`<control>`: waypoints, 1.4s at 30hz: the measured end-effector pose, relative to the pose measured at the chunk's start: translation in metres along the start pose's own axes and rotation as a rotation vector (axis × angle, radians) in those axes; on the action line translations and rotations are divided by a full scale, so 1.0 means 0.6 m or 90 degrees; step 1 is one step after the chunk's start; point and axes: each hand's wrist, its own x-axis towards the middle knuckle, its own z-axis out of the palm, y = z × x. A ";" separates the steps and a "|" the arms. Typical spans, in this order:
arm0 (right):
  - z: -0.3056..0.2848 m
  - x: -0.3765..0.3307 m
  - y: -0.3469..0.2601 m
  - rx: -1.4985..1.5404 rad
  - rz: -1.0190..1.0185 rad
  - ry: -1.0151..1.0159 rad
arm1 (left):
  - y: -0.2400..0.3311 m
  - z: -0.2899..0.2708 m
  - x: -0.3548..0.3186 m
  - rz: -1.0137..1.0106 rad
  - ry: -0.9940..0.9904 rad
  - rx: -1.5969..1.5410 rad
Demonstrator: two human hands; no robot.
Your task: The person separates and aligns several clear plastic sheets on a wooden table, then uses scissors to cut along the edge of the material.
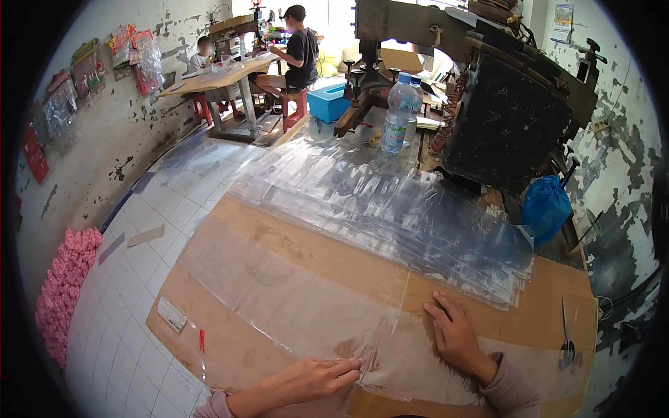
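A long, clear plastic sheet (pixel 293 296) lies across the brown board-covered table, close in front of me. My left hand (pixel 317 380) is low over the sheet, its fingers pressed together, pinching the thin film near the middle. To its right, my right hand (pixel 456 338) rests with fingers spread on the plastic and the brown board (pixel 376 268). Beyond both hands is a layered stack of clear plastic sheets (pixel 376 202), glossy and wrinkled.
Scissors (pixel 567 341) lie at the right; a small white box (pixel 171 314) and a red-handled tool (pixel 202 341) at the left. Behind stand water bottles (pixel 397 115), a blue bin (pixel 327 103), a black machine (pixel 512 118) and a blue bag (pixel 547 205). Two people sit at a far table (pixel 223 75).
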 end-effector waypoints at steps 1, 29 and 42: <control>0.001 0.000 0.000 0.003 0.001 -0.001 | -0.001 0.001 -0.001 0.004 -0.004 0.008; 0.041 0.010 0.020 -0.046 -0.039 0.125 | 0.037 0.028 0.035 0.129 0.216 0.283; 0.070 0.082 -0.017 0.109 -0.073 0.096 | 0.009 0.064 0.084 0.095 0.210 0.298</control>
